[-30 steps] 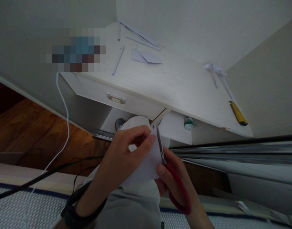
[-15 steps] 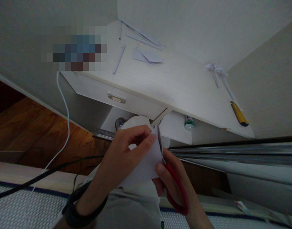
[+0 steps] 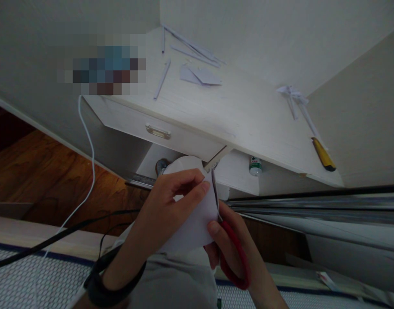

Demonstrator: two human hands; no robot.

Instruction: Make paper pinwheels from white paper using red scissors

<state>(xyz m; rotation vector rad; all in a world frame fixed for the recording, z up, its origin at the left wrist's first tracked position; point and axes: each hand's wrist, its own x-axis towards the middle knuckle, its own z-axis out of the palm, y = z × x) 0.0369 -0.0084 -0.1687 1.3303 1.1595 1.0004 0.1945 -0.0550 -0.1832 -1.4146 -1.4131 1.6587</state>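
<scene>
In the apparent cutting step, the left hand (image 3: 171,204) pinches the white paper (image 3: 192,225) at its far end, below the desk (image 3: 255,118), while the right hand (image 3: 246,238) grips red-handled scissors (image 3: 244,259) along the paper's right edge; the next snip likely requires steady tension.

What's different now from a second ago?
The right hand and the handles of the red-handled scissors have shifted slightly leftward, toward the left hand. Nothing was newly taken hold of or let go: the left hand still pinches the paper, with the scissors at its edge. The paper rolls and yellow-and-black tool lie where they were on the desk.
</scene>
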